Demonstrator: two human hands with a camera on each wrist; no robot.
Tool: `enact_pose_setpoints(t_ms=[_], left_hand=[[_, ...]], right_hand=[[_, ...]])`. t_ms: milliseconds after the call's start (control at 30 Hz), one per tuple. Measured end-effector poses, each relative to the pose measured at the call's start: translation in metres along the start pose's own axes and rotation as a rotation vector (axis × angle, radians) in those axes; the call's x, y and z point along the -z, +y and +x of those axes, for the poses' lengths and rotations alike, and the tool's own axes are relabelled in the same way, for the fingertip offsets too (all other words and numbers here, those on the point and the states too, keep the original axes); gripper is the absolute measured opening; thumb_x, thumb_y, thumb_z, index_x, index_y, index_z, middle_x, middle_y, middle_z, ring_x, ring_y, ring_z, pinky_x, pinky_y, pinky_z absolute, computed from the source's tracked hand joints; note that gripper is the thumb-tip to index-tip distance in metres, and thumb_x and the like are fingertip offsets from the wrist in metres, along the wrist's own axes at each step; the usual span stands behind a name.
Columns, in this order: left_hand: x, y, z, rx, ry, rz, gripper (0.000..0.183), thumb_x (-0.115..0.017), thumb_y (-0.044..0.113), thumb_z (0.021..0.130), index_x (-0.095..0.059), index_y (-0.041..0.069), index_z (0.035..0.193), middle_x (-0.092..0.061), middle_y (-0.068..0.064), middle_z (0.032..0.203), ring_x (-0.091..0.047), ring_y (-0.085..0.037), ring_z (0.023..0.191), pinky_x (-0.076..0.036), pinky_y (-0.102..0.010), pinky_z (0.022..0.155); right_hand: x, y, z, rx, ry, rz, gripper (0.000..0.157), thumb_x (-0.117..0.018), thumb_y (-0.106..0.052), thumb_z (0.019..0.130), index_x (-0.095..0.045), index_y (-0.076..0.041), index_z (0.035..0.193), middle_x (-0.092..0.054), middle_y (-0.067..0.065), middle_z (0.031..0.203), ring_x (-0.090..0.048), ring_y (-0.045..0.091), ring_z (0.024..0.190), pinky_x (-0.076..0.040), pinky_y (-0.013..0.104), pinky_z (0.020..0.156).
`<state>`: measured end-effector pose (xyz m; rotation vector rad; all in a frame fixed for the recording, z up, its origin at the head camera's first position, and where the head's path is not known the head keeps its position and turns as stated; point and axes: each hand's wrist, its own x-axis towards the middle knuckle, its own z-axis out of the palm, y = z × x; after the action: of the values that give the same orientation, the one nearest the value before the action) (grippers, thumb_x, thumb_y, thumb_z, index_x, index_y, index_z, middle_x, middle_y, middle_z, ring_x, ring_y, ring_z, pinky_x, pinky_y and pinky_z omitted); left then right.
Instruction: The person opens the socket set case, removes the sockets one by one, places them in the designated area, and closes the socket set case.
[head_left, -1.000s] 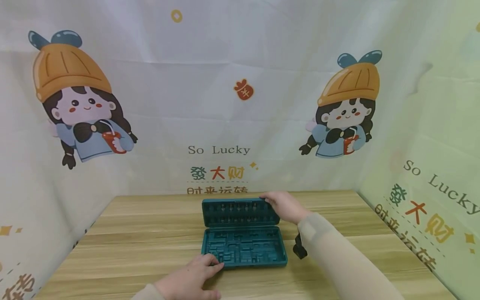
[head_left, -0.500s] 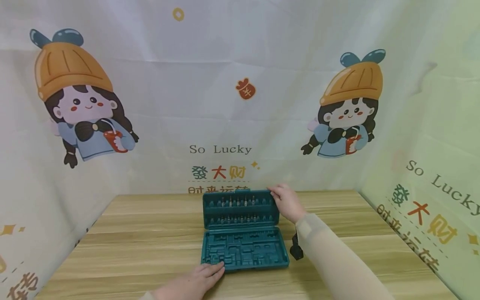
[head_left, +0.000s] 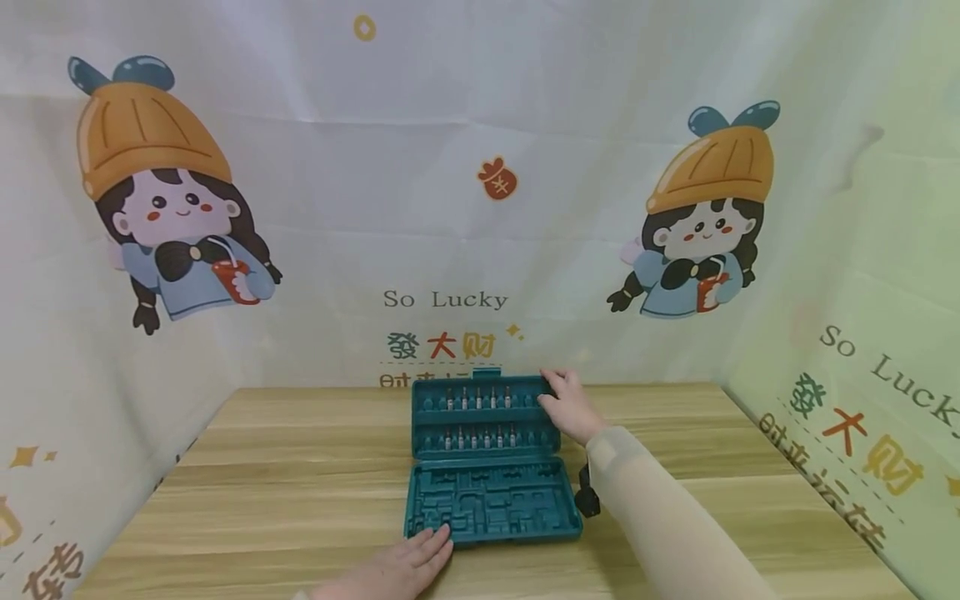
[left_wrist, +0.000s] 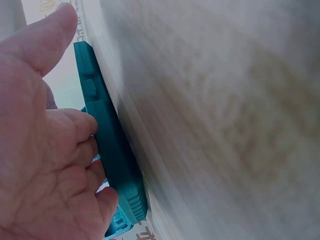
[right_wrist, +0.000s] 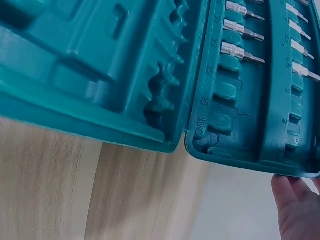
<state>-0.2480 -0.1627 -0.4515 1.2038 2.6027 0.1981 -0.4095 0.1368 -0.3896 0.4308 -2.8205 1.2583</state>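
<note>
A teal plastic socket-bit case (head_left: pixel 491 533) lies on the wooden table, its lid (head_left: pixel 487 421) raised at the back. Two rows of silver bit sockets (right_wrist: pixel 233 50) sit in the lid, with some slots bare. Moulded recesses without tools fill the base. My left hand (head_left: pixel 397 567) rests with its fingers over the base's front left corner; in the left wrist view the fingertips (left_wrist: pixel 87 122) meet the rim. My right hand (head_left: pixel 573 404) holds the lid by its upper right edge, thumb in front. The backs of those fingers' tips are hidden behind the lid.
A black object (head_left: pixel 587 497) sits under my right wrist, close to the case's right side. The wood-grain table (head_left: pixel 285 467) spreads around the case. A printed cloth (head_left: pixel 337 208) hangs behind and along both sides.
The lid has tilted further back, showing more of its bit rows. My right hand has moved with it. My left fingers have settled flatter on the front corner.
</note>
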Motion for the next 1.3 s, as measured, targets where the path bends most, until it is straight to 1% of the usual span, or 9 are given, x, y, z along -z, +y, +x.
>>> enact_pose_setpoints(t_ms=[167,367,567,700,867,933,1000,1167,1300], left_hand=[[-0.004,-0.007,0.000,-0.039,0.021,0.048,0.071,-0.038,0.051,0.101,-0.034,-0.001,0.148,-0.030,-0.020,0.153,-0.030,-0.034,0.140,-0.034,-0.037,0.108],[-0.018,-0.021,0.002,-0.153,0.126,0.105,0.063,-0.038,0.045,0.103,-0.041,-0.004,0.143,-0.039,-0.024,0.146,-0.040,-0.037,0.133,-0.043,-0.038,0.100],[-0.037,-0.021,-0.001,-0.210,0.315,0.192,0.055,-0.038,0.041,0.104,-0.049,-0.001,0.139,-0.047,-0.018,0.142,-0.052,-0.033,0.124,-0.051,-0.039,0.088],[-0.041,-0.017,-0.004,-0.217,0.370,0.242,0.055,-0.036,0.043,0.104,-0.049,0.003,0.140,-0.047,-0.014,0.143,-0.054,-0.030,0.122,-0.051,-0.037,0.087],[-0.032,-0.031,0.004,-0.363,0.304,0.161,0.054,-0.038,0.034,0.105,-0.043,-0.005,0.142,-0.048,-0.028,0.137,-0.052,-0.036,0.123,-0.049,-0.036,0.091],[-0.031,-0.040,0.009,-0.388,0.217,0.049,0.054,-0.039,0.030,0.105,-0.038,-0.008,0.143,-0.043,-0.030,0.140,-0.046,-0.036,0.128,-0.045,-0.036,0.096],[-0.034,-0.048,0.013,-0.359,0.135,-0.054,0.055,-0.040,0.030,0.104,-0.035,-0.008,0.144,-0.038,-0.029,0.144,-0.040,-0.036,0.132,-0.041,-0.036,0.101],[-0.038,-0.054,0.018,-0.156,-0.012,-0.200,0.058,-0.040,0.034,0.104,-0.034,-0.005,0.147,-0.030,-0.020,0.152,-0.031,-0.033,0.138,-0.034,-0.033,0.107],[-0.030,-0.049,0.014,-0.196,-0.006,-0.164,0.058,-0.040,0.032,0.104,-0.034,-0.007,0.145,-0.030,-0.023,0.151,-0.032,-0.032,0.138,-0.034,-0.032,0.106]], right_hand=[[0.000,0.003,0.005,-0.045,-0.024,0.112,0.057,-0.039,-0.024,0.103,-0.021,-0.006,0.154,-0.010,0.020,0.155,-0.014,0.039,0.142,-0.022,0.058,0.109],[-0.005,0.014,0.003,-0.098,-0.053,0.336,0.056,-0.030,-0.023,0.106,-0.013,0.000,0.153,-0.003,0.022,0.159,-0.002,0.040,0.144,-0.016,0.057,0.111],[-0.013,0.027,0.002,-0.157,-0.067,0.537,0.058,-0.027,-0.031,0.106,-0.011,-0.001,0.154,-0.005,0.021,0.159,-0.014,0.045,0.141,-0.020,0.054,0.112],[-0.020,0.034,0.004,-0.196,-0.054,0.620,0.062,-0.030,-0.035,0.105,-0.016,0.001,0.153,-0.012,0.022,0.158,-0.018,0.046,0.140,-0.020,0.052,0.112],[-0.026,0.039,0.005,-0.239,-0.086,0.717,0.066,-0.028,-0.037,0.104,-0.008,0.003,0.153,-0.009,0.024,0.157,-0.010,0.048,0.141,-0.012,0.055,0.113],[-0.027,0.040,0.005,-0.249,-0.095,0.750,0.067,-0.027,-0.037,0.104,-0.005,0.004,0.152,-0.006,0.025,0.157,-0.007,0.048,0.141,-0.009,0.055,0.113],[-0.029,0.041,0.005,-0.250,-0.098,0.766,0.066,-0.025,-0.035,0.104,-0.003,0.006,0.152,-0.004,0.027,0.157,-0.006,0.049,0.141,-0.008,0.055,0.113],[-0.032,0.043,0.002,-0.241,-0.098,0.750,0.065,-0.024,-0.033,0.105,-0.005,0.008,0.151,-0.005,0.028,0.156,-0.007,0.048,0.141,-0.010,0.054,0.113],[-0.030,0.042,-0.007,-0.239,-0.159,0.657,0.067,-0.032,-0.035,0.105,-0.008,0.005,0.152,-0.005,0.025,0.157,-0.007,0.045,0.142,-0.010,0.054,0.113]])
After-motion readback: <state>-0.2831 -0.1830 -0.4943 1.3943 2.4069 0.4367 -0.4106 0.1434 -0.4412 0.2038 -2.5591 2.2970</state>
